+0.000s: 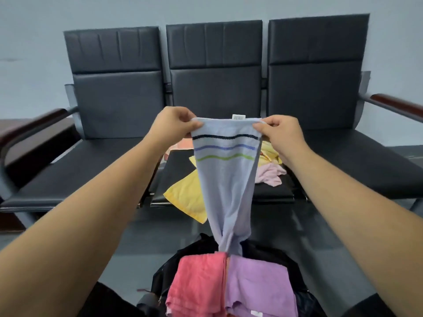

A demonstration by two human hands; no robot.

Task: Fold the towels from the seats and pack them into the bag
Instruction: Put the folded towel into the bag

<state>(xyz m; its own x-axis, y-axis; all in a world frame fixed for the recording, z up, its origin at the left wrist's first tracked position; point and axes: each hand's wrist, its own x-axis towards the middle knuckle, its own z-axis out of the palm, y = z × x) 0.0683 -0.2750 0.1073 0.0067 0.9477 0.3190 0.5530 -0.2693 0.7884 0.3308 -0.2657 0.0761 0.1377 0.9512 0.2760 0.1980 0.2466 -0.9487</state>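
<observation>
Black three-seat padded bench (215,88) lines the grey wall. Left hand (174,122) and right hand (279,131) each pinch a top corner of the pale blue striped cloth towel (225,179). Its tail hangs toward 6 o'clock, reaching the black fabric bag (270,255).

A yellow towel (185,199) and pink towel (270,176) lie on the middle seat (273,193).

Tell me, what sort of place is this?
Probably a waiting area or lobby: three joined black padded seats stand in a row against a plain grey wall, with wood-topped armrests at the ends.
</observation>
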